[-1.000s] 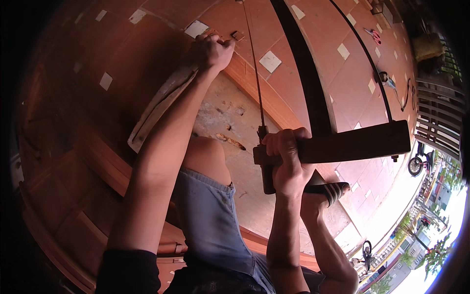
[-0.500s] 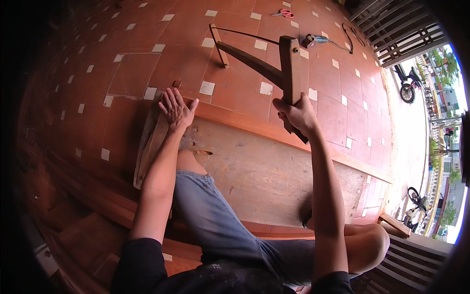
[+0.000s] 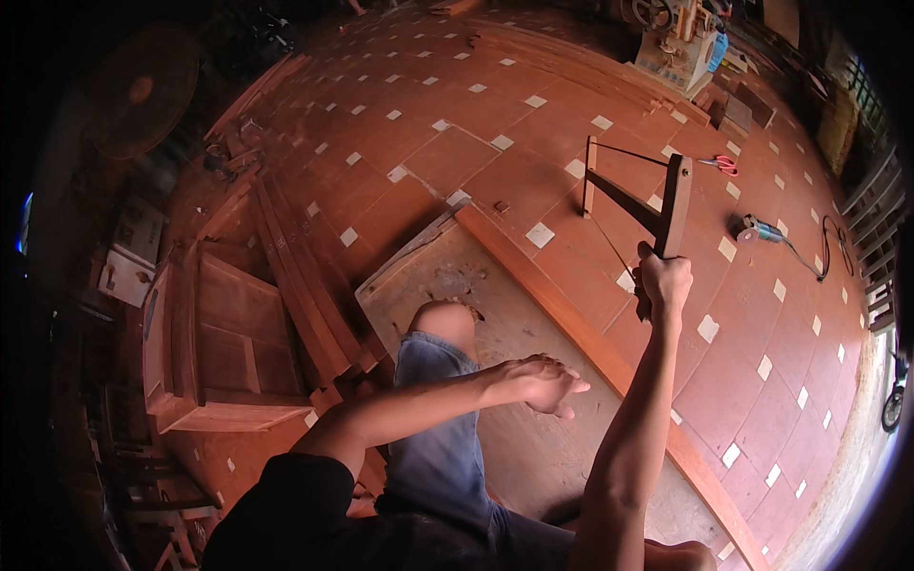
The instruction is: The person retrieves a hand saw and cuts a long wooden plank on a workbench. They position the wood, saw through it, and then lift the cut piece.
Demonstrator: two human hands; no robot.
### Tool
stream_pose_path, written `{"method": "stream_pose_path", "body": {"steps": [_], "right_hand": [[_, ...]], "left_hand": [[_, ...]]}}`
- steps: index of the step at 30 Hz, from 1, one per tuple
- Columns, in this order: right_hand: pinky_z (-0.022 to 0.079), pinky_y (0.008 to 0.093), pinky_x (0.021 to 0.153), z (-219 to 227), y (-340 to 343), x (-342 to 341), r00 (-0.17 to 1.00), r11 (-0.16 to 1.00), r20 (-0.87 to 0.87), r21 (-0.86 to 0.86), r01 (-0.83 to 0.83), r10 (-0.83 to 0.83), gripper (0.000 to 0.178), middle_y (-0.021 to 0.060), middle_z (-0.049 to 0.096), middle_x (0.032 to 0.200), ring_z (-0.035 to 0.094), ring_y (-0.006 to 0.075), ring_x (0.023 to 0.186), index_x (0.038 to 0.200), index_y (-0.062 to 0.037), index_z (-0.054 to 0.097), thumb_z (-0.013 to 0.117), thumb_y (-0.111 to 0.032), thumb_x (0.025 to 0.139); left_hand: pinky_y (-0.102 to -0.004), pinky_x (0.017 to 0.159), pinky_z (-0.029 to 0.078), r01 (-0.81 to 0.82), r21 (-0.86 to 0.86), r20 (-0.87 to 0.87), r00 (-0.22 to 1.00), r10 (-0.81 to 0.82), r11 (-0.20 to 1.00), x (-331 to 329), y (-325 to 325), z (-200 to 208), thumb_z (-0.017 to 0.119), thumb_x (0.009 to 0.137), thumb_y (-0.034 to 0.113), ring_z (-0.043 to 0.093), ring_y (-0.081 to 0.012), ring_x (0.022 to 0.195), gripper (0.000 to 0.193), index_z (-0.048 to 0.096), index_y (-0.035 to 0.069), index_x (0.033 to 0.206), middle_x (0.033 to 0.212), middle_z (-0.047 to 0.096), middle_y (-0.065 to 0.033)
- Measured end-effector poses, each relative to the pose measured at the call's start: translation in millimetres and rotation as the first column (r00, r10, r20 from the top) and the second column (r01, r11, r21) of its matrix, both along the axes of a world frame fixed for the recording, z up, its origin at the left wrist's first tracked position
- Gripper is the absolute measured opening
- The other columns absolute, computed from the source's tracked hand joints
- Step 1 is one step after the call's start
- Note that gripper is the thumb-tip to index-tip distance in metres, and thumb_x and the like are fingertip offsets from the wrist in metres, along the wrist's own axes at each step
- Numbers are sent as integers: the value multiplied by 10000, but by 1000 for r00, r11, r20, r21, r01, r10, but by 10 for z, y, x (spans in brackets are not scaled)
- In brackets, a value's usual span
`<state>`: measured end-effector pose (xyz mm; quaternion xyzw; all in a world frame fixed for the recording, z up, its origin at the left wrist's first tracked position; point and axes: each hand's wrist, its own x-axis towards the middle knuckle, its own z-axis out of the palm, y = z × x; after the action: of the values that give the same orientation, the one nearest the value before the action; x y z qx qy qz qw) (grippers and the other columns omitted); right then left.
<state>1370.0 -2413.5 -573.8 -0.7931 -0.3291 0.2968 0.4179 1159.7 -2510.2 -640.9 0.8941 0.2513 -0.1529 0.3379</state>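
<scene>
My right hand (image 3: 664, 285) is closed round the wooden end of a frame saw (image 3: 676, 205), held up over the tiled floor beyond the bench. The saw's wooden crossbar and far arm point away to the left, and its thin blade shows partly below. My left hand (image 3: 547, 383) hovers over the wide, worn bench board (image 3: 514, 447), empty, with its fingers loosely extended to the right. A long reddish wood strip (image 3: 552, 305) lies along the far edge of that board. My bent leg rests on the board's left part.
A small wood offcut (image 3: 502, 206), red-handled scissors (image 3: 724, 165) and a corded angle grinder (image 3: 759, 229) lie on the floor. At left stand a wooden cabinet frame (image 3: 238, 333) and long planks (image 3: 300, 276). A machine (image 3: 674, 48) stands at the back right.
The view has swung left. My left hand has left the strip's far left end and come back to the right over the board. My right hand still grips the frame saw.
</scene>
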Motion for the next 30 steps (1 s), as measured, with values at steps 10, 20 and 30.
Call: {"method": "stream_pose_path", "body": {"steps": [10,20,30], "right_hand": [[580,394,783,-631,89,199,989,999,145,-36,-33,38,405,169,745,737,756,281,760,832,32,769,731,-371,818],[540,474,943,-263,-248,105,993,993,-76,-77,-94,88,531,300,739,1008,710,430,1045,981,89,762,707,-411,813],[575,472,862,-423,-290,219,994,994,-5,8,-114,114,442,324,724,880,738,440,921,851,112,748,719,-326,799]], "left_hand": [[-416,1066,488,-790,68,185,611,770,610,-873,-288,1041,684,978,416,610,-338,1287,615,562,6,1421,1361,638,-229],[-326,1078,453,-996,-8,36,-93,995,-93,-1364,-1254,1372,539,1080,432,563,-165,1281,567,554,-2,1445,1367,634,-85],[-302,1065,468,-975,-86,34,201,979,204,-1474,-792,598,627,1045,367,613,-176,1241,534,579,-28,1401,1327,670,-119]]}}
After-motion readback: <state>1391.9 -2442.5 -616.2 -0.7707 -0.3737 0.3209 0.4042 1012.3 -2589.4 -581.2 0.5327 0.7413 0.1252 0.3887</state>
